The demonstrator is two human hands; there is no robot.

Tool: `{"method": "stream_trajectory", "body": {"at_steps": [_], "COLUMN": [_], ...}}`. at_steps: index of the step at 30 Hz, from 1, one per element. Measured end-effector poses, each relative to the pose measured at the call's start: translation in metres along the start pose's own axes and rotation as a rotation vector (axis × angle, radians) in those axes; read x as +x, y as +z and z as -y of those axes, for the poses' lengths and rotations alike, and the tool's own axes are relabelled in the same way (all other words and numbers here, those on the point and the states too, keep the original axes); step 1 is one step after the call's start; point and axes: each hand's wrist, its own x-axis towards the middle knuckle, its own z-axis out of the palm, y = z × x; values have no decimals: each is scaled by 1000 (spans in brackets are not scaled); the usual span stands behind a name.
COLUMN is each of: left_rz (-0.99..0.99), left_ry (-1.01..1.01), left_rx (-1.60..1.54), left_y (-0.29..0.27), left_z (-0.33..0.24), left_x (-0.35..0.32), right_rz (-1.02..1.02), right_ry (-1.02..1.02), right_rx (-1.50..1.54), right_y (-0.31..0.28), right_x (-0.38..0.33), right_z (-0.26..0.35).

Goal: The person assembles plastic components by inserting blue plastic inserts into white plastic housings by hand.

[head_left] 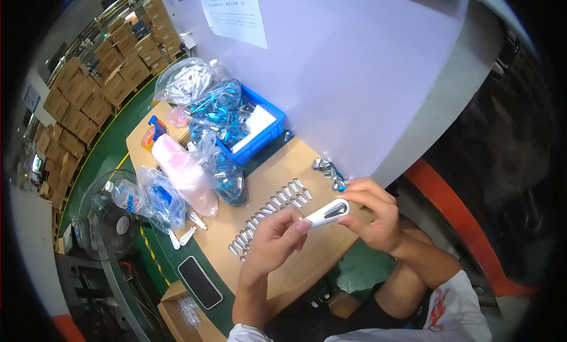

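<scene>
Many metal pieces (270, 207) lay across the bench (313, 253), my left hand (273, 239), fingers closed, pinched a white handle (319, 218) above the bench's near right corner, and my right hand (380, 219), thumb and forefinger slightly parted, held its rounded end, which a slack pinch could have dropped.

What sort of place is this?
Likely a factory, at a hand-assembly station: stacked cardboard cartons beyond a yellow-lined green floor, small metal parts in rows on the tan worktop, and a blue plastic bin holding bagged parts.
</scene>
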Motion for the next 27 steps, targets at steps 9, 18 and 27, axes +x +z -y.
{"method": "stream_trajectory", "body": {"at_steps": [9, 18, 27], "left_rz": [-47, -13, -23], "left_ry": [227, 499, 972], "left_rx": [518, 644, 895], "left_y": [-9, -4, -9], "left_z": [-4, -15, -8], "left_x": [-6, -7, -2], "right_rz": [-2, 7, -5], "right_ry": [-394, -495, -531], "right_rx": [-231, -310, -331], "right_y": [-6, -10, -9], "right_x": [11, 9, 11], "right_z": [0, 6, 5]}}
